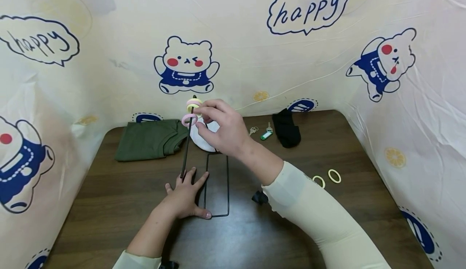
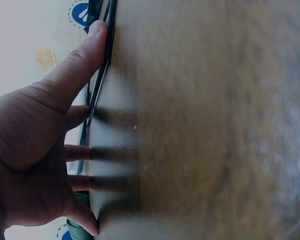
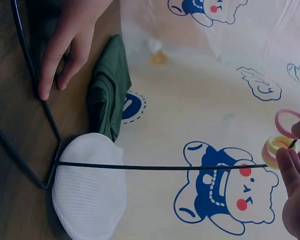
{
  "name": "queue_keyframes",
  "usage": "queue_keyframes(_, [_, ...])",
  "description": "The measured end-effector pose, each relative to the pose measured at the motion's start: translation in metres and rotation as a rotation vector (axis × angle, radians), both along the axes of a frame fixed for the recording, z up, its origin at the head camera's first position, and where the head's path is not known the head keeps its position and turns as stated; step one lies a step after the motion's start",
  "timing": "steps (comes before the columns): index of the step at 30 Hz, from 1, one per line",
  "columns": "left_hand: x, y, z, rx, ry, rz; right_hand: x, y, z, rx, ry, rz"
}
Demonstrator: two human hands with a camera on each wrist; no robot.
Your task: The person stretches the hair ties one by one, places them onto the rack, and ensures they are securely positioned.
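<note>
My right hand (image 1: pixel 227 129) pinches a pink ring (image 1: pixel 189 119) beside the dark rod of a black wire stand (image 1: pixel 228 184). Several yellow and pink rings (image 3: pixel 273 155) sit together farther along the rod; the right hand (image 3: pixel 297 200) partly covers them in the right wrist view. Whether the pinched ring encircles the rod, I cannot tell. My left hand (image 1: pixel 185 198) lies with fingers spread over the left side of the stand's rectangular base. In the left wrist view, the left thumb (image 2: pixel 87 52) touches the base wire.
A folded dark green cloth (image 1: pixel 149 141) lies at the back left. A white mesh item (image 3: pixel 87 185) lies behind the base. Keys (image 1: pixel 253 130), a green key tag (image 1: pixel 267 134) and black cloth (image 1: pixel 287 129) are at the back right. Two pale yellow rings (image 1: pixel 334 176) lie on the right.
</note>
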State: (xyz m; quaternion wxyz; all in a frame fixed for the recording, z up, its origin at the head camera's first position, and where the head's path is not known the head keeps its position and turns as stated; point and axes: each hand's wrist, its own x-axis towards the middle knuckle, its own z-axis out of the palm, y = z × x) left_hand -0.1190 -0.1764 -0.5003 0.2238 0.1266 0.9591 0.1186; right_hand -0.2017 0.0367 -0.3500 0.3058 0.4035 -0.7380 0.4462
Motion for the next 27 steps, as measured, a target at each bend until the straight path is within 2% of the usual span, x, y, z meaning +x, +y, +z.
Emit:
queue_keyframes(11, [-0.0004,-0.0002,-0.001,0.001,0.003,0.001,-0.0035,0.0007,-0.0035,0.028,-0.054,-0.036])
queue_keyframes(22, [0.0,-0.0003,-0.0007,0.003,-0.004,0.002,-0.0029,-0.0022,-0.0043,0.022,-0.1,-0.005])
queue_keyframes(27, [0.0003,-0.0001,-0.0011,-0.002,0.003,-0.002,-0.0045,-0.0032,-0.0037,-0.001,-0.116,-0.056])
